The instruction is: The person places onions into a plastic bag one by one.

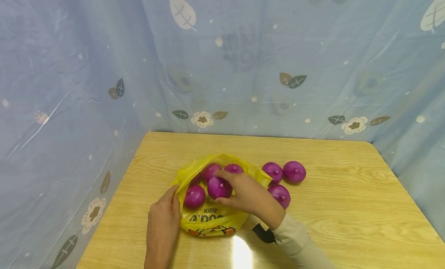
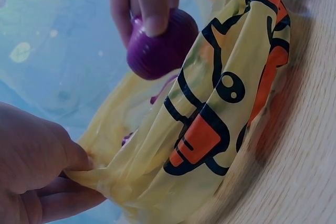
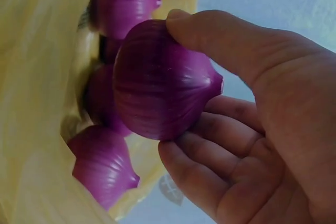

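A yellow plastic bag (image 1: 240, 218) with a cartoon print lies on the table, its mouth spread open. My left hand (image 1: 163, 217) pinches the bag's rim on the left side; the left wrist view shows thumb and fingers (image 2: 79, 158) gripping the film. Between the thumb and fingers of my right hand (image 1: 248, 191) is a purple onion (image 1: 219, 188), held over the bag's mouth. Several more onions lie inside the bag, one (image 1: 194, 196) near the left hand and another (image 1: 233, 168) toward the back. In the right wrist view the held onion (image 3: 163, 82) overlaps those behind it.
Right of the bag, three onions rest on the wooden table (image 1: 347, 207): one (image 1: 272, 171) close to the bag, one (image 1: 294, 172) farther right, and one (image 1: 279, 195) beside the right forearm. A blue patterned curtain (image 1: 257, 68) hangs behind and along the sides.
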Tool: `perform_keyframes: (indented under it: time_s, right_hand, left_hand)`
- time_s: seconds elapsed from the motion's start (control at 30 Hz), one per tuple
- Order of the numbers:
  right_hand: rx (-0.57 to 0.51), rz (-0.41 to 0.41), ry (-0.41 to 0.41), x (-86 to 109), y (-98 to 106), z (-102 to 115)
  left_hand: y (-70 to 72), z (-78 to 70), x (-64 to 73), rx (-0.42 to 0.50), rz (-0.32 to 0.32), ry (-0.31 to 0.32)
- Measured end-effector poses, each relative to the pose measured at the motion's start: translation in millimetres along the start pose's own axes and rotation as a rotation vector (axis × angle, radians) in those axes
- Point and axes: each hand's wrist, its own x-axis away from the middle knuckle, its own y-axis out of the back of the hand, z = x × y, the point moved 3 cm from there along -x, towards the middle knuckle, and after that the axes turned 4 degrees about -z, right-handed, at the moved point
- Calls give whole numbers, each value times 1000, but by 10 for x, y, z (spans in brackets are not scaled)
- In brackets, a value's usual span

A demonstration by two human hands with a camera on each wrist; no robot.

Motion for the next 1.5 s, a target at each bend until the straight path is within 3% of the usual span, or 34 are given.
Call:
perform_keyframes:
  time_s: [0.47, 0.9, 1.27, 1.5]
  right_hand:
    - [94, 82, -48, -132, -244, -14]
    - [110, 24, -8, -96, -334, -23]
    - [168, 11, 70, -79, -388, -21]
    - [165, 11, 57, -71, -417, -35]
  left_hand:
    - [9, 27, -2, 14, -25, -12]
    - [2, 15, -5, 15, -50, -37]
    - [-1, 17, -6, 21, -32, -26]
    - [-11, 16, 6, 17, -25, -25]
